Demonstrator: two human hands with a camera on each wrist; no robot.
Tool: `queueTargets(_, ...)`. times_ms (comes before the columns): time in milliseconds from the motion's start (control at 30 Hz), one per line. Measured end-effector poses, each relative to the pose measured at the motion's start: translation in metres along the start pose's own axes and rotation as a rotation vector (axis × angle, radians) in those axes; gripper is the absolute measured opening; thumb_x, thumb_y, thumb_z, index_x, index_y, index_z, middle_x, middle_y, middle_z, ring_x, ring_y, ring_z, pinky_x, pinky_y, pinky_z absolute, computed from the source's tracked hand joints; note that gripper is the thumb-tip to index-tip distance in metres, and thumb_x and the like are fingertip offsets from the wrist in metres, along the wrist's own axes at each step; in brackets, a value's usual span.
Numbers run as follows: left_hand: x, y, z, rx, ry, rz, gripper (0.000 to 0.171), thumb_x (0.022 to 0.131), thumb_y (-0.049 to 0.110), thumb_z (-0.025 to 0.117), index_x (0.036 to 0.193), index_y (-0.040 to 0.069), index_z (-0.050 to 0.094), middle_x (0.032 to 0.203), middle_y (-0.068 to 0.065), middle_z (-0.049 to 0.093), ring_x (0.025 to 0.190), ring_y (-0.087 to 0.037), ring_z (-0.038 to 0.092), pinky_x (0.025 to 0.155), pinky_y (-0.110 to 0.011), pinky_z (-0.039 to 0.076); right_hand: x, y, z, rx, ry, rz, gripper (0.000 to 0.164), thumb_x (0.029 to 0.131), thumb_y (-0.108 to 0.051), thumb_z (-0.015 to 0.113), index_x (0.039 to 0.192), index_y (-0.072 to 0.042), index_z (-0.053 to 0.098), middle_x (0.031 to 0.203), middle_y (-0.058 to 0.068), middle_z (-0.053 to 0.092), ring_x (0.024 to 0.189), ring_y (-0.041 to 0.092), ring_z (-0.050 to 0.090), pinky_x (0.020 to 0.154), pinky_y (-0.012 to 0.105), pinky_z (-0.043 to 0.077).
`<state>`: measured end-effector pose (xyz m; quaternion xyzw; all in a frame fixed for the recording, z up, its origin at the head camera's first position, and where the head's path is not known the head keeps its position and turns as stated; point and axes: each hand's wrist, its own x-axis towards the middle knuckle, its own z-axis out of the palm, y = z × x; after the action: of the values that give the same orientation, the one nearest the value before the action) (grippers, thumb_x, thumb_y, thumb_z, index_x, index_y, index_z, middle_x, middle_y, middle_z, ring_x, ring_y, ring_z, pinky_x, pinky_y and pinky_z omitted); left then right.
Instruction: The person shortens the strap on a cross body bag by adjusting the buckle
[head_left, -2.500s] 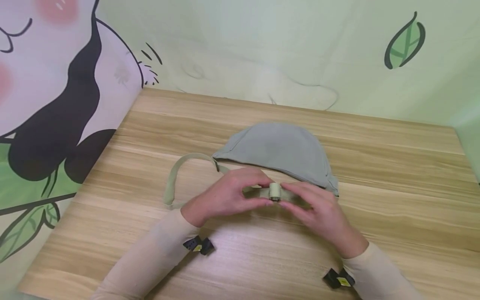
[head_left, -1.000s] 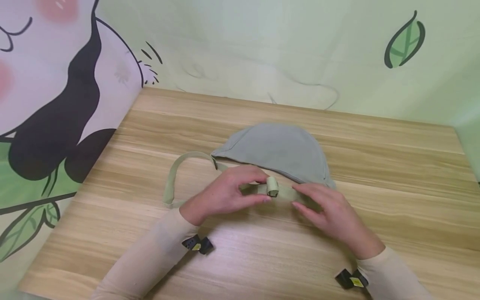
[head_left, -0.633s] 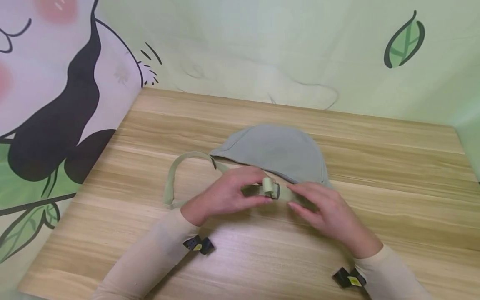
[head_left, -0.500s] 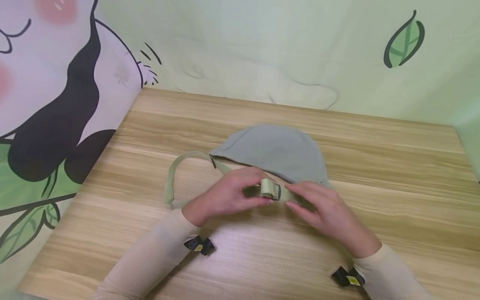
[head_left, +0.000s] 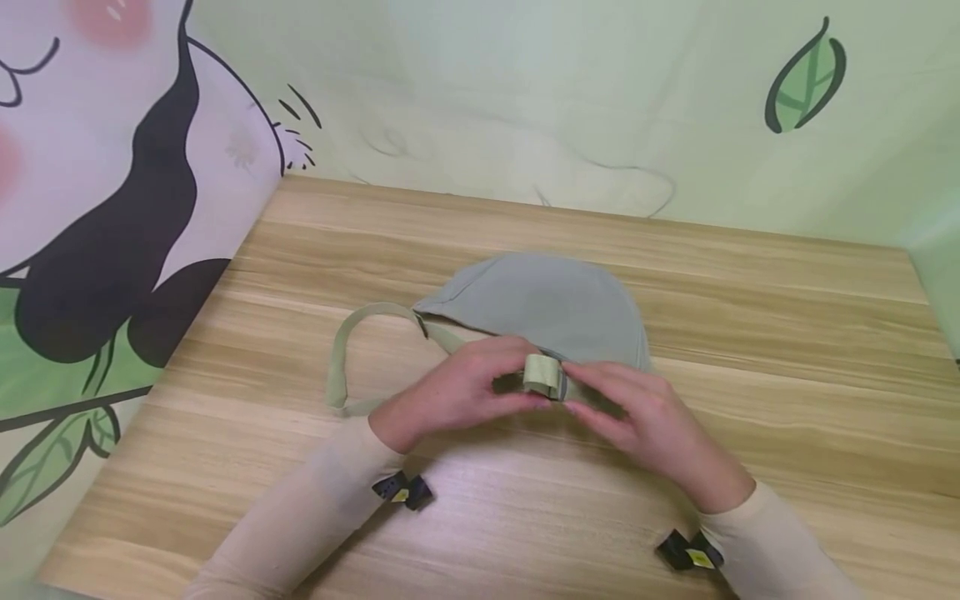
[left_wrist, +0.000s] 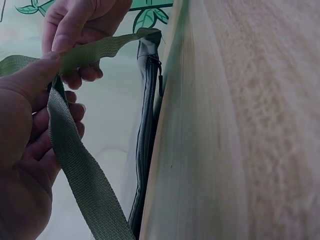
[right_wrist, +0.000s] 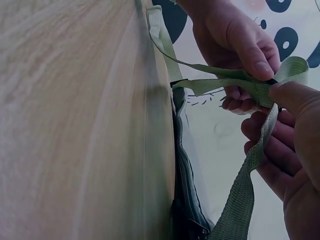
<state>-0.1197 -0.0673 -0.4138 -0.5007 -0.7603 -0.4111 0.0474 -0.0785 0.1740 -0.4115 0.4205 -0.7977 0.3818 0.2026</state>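
Note:
A grey-green crescent-shaped sling bag (head_left: 547, 300) lies on the wooden table, its pale green webbing strap (head_left: 339, 354) curving out to the left. My left hand (head_left: 461, 383) pinches the strap between thumb and fingers beside a dark strap slider (head_left: 562, 385). A raised loop of webbing (head_left: 542, 373) stands up at the slider. On the other side, my right hand (head_left: 645, 412) pinches the strap, fingertips right at the slider. The right wrist view shows both strap runs meeting between the hands, with the slider mostly hidden by the right thumb (right_wrist: 295, 97).
The bag's dark zipper (left_wrist: 145, 135) runs along its near edge, with a puller hanging at one end. Behind the table (head_left: 787, 333) stands a pale green wall (head_left: 525, 100) with cartoon prints. Small black wrist cameras sit on both sleeves.
My right hand has moved left, closing up to the slider. The raised webbing loop has grown wider, and the bag has slid slightly left. The left hand has barely moved.

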Motion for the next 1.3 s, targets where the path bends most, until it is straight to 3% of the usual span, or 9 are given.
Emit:
queueTargets(300,-0.0011,-0.0009,0.0002,0.078,-0.047,-0.018,0.033,0.081,0.026,0.076,0.11,0.015,0.064,0.103,0.007,0.065,0.095,-0.002,0.057,0.088,-0.013,0.046,-0.0028,0.0011,0.0012,-0.001,-0.011,0.041,0.036,0.084,-0.019,0.073,0.115,-0.003,0.066,0.109,0.009,0.07,0.096,0.022,0.068,0.087,0.023,0.052)
queueTargets(600,-0.0021,-0.0012,0.0025,0.131,-0.022,-0.005,0.025,0.084,0.027,0.074,0.105,0.015,0.066,0.101,0.008,0.065,0.096,-0.001,0.058,0.09,-0.013,0.045,-0.0034,-0.0006,0.006,-0.005,-0.006,0.108,0.044,0.075,-0.011,0.08,0.116,-0.003,0.066,0.105,0.009,0.071,0.093,0.022,0.068,0.085,0.019,0.052)
queueTargets(1033,-0.0001,0.0004,0.0047,0.158,-0.054,-0.02,0.023,0.085,0.029,0.072,0.104,0.015,0.067,0.099,0.008,0.066,0.093,-0.001,0.06,0.087,-0.012,0.046,-0.005,-0.0021,0.009,-0.014,0.008,0.17,0.04,0.075,-0.014,0.08,0.111,-0.002,0.068,0.102,0.01,0.071,0.091,0.022,0.069,0.082,0.018,0.053)
queueTargets(1300,-0.0073,-0.0026,-0.0023,0.172,-0.104,-0.083,0.035,0.086,0.029,0.071,0.116,0.012,0.066,0.114,0.001,0.068,0.105,-0.007,0.063,0.094,-0.016,0.046,-0.0093,-0.0019,0.0059,0.018,-0.021,0.224,0.041,0.072,-0.01,0.081,0.11,-0.003,0.068,0.103,0.008,0.071,0.092,0.021,0.068,0.085,0.015,0.051)
